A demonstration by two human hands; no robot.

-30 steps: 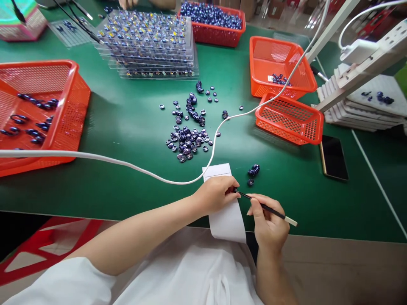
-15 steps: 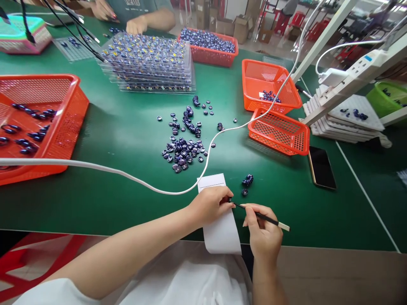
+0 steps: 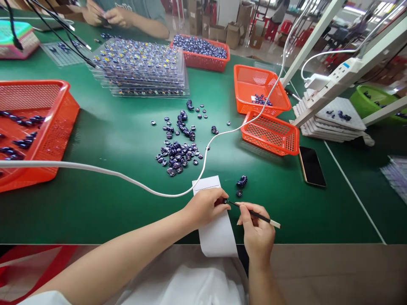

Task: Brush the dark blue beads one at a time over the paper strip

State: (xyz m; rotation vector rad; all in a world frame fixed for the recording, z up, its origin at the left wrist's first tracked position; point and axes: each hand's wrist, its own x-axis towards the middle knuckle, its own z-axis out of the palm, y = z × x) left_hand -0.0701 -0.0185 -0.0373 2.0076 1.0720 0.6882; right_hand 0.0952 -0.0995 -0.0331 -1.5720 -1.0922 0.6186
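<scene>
My left hand [image 3: 208, 206] pinches a small dark glossy bead-like piece [image 3: 225, 201] between thumb and fingertips, above a white paper strip [image 3: 216, 237]. Most of the piece is covered by the fingers. In my right hand [image 3: 258, 228] is a slim black brush [image 3: 262, 217] with a pale end, held like a pen; its fine tip reaches the piece. Just beyond my hands lie a short row of dark blue pieces [image 3: 242, 181] and one single piece [image 3: 239, 193]. Farther off is a loose pile of the same pieces [image 3: 178, 156].
A white cable [image 3: 165, 195] crosses the green table. Orange baskets [image 3: 65, 123] stand left and right [image 3: 270, 137]. Behind are stacked clear trays [image 3: 143, 72] and a red basket full of pieces [image 3: 206, 61]. A phone [image 3: 312, 166] lies right. Another person's hands [image 3: 116, 17] work opposite.
The whole view has shifted slightly, so things appear farther left. My hands keep the same hold on brush and piece. The other person's hands have come together.
</scene>
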